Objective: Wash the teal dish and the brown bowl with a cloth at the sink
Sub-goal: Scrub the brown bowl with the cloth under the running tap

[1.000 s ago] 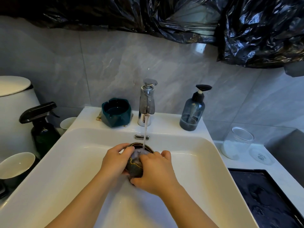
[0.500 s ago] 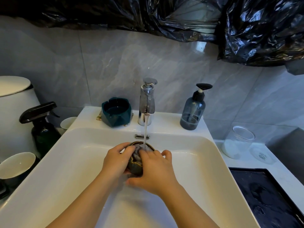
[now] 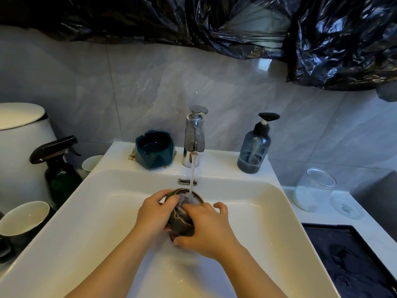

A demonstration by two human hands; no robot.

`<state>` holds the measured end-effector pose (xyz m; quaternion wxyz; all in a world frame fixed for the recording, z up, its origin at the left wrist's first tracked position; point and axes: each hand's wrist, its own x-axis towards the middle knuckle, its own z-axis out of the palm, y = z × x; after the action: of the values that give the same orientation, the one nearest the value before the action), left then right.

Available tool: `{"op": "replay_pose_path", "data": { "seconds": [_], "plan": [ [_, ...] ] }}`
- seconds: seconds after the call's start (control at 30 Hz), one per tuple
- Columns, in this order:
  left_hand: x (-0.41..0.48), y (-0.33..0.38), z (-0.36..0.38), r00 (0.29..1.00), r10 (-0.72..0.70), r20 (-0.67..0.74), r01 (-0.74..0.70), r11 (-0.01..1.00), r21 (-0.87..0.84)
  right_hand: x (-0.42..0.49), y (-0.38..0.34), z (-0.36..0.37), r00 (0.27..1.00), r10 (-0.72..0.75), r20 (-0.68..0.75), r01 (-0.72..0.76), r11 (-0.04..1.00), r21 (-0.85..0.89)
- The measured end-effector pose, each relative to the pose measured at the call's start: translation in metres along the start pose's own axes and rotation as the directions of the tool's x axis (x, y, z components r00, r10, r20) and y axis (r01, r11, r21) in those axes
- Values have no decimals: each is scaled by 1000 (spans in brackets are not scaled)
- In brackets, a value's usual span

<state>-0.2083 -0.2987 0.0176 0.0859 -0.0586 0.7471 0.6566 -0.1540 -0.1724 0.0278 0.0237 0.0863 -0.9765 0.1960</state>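
The brown bowl (image 3: 181,223), dark with thin gold lines, is held tilted over the white sink (image 3: 90,214) under the running tap (image 3: 194,136). My left hand (image 3: 153,214) grips its left side, thumb on the rim. My right hand (image 3: 206,230) holds the bowl from the right and presses a grey wet cloth (image 3: 185,201) into and over its rim. Water falls onto the cloth. The teal dish (image 3: 154,149) stands on the sink's back ledge, left of the tap, with water inside.
A grey soap pump bottle (image 3: 254,147) stands right of the tap. On the left are a dark spray bottle (image 3: 57,166), white cups (image 3: 23,218) and a white bin (image 3: 19,134). A clear jar (image 3: 313,189) and a black tray (image 3: 352,259) lie right.
The bowl has turned a little in my hands and my right hand has slid lower around it, while the cloth stays under the stream.
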Motion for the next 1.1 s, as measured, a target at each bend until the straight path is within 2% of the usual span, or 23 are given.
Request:
{"op": "replay_pose_path", "data": {
  "seconds": [0.07, 0.17, 0.23, 0.3, 0.43, 0.53, 0.6, 0.67, 0.73, 0.77, 0.83, 0.97, 1.1],
  "plan": [
    [2, -3, 0, 999, 28, -30, -26, 998, 64, 0, -2, -4, 999, 25, 29, -25, 1000, 17],
    [0, -2, 2, 999, 41, -16, -39, 995, 93, -3, -7, -4, 995, 83, 51, -95, 941, 326],
    [-1, -1, 3, 1000, 15, 0, -15, 999, 44, -4, -8, -1, 998, 49, 35, -59, 916, 397],
    [-2, -1, 4, 1000, 13, 17, -13, 999, 32, -2, -4, 4, 999, 4, 35, -14, 952, 307],
    [-3, 0, 4, 1000, 30, 1, -30, 999, 24, 3, 1, 10, 999, 49, 9, -48, 997, -60],
    [-2, 0, 3, 998, 37, -43, -34, 998, 51, 3, -3, 3, 999, 54, -9, -54, 993, -105],
    [-3, 0, 3, 998, 54, -33, -50, 995, 91, 0, -4, -1, 998, 59, 6, -59, 998, 36],
    [-4, 1, 3, 999, 43, 2, -43, 997, 67, -1, -4, -3, 997, 76, 34, -82, 962, 262],
    [-6, 5, 3, 999, 11, 37, -12, 1000, 18, -1, -2, 0, 998, 33, 53, -50, 930, 363],
    [-6, 5, 3, 999, 4, 48, -4, 1000, 11, 0, -1, 3, 998, 0, 62, -20, 943, 332],
    [-6, 4, 4, 998, -2, 58, 1, 1000, 21, 1, 2, 8, 998, -29, 51, 20, 986, 164],
    [-6, 2, 3, 1000, -4, -4, 4, 1000, 9, 4, -1, 9, 999, 48, 17, -45, 989, -138],
    [-6, 0, 3, 997, 71, -34, -66, 988, 143, 1, -9, -1, 998, 36, 59, -29, 993, -110]
  ]
}}
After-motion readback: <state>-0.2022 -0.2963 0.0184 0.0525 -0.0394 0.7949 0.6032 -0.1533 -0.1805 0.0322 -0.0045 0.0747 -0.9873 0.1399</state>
